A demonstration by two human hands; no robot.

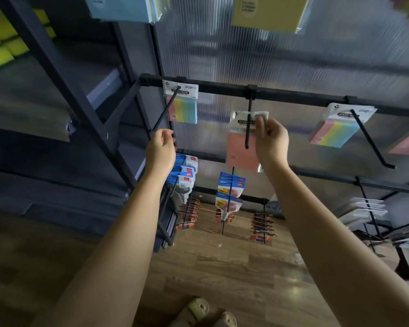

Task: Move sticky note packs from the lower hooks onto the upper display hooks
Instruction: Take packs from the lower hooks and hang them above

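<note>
A pink sticky note pack (240, 152) with a white header card hangs on the middle black hook (248, 128) under the horizontal bar (293, 95). My right hand (270, 140) pinches the right side of its header card. My left hand (160, 149) is loosely curled near the tip of the left hook (165, 112), and I cannot tell whether it touches the hook. A striped pastel pack (183, 107) hangs at the back of that left hook. Several more striped packs (338, 128) hang on the right hook (371, 140).
Blue (123, 7) and yellow (269, 13) note packs hang from a higher row. Lower rows carry blue carded goods (229, 192) and orange ones (188, 214). A dark shelf unit (64, 90) stands on the left. My sandalled foot (198, 310) rests on the wood floor.
</note>
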